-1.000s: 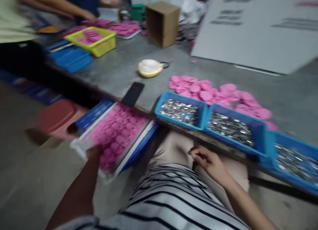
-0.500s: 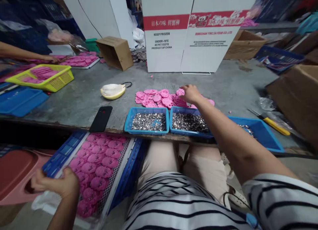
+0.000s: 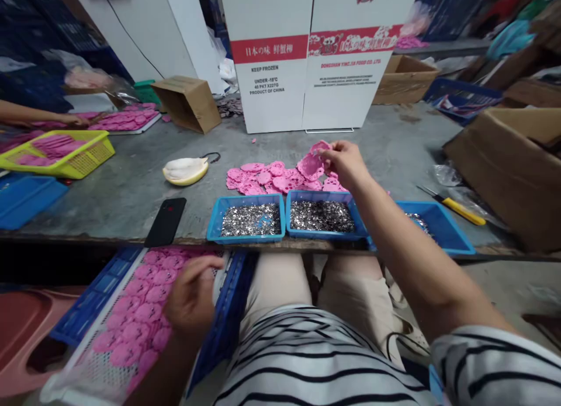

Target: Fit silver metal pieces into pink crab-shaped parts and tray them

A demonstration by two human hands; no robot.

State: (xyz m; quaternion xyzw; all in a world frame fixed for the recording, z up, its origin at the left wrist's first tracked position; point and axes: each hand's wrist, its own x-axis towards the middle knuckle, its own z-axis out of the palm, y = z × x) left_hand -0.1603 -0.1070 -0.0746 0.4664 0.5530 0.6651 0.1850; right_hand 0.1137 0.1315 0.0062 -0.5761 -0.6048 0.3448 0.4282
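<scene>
Pinched in my right hand [image 3: 348, 160] is a pink lacy disc [image 3: 312, 163], raised over a pile of similar pink pieces [image 3: 263, 177] on the grey table. My left hand [image 3: 193, 292] hovers with curled fingers above a white perforated tray [image 3: 109, 374] of pink pieces; its fingers are apart and nothing shows in them. Between the pile and the table's front edge, two blue trays [image 3: 246, 239] [image 3: 324, 235] hold small shiny silvery bits. A third blue tray [image 3: 451, 233], with a few silvery bits, sits partly behind my right forearm.
A black phone [image 3: 165, 222] and a yellow-white shell-like object [image 3: 185, 171] lie left. White boxes [image 3: 272, 111] stand behind the pile. A yellow-handled tool [image 3: 463, 211] and cardboard box [image 3: 504, 172] are right. A person's hand [image 3: 74, 120] is far left, near a yellow basket [image 3: 87, 160].
My right hand has lifted a pink disc off the pile. My left hand has moved right and up, toward the table's edge. The view has shifted slightly.
</scene>
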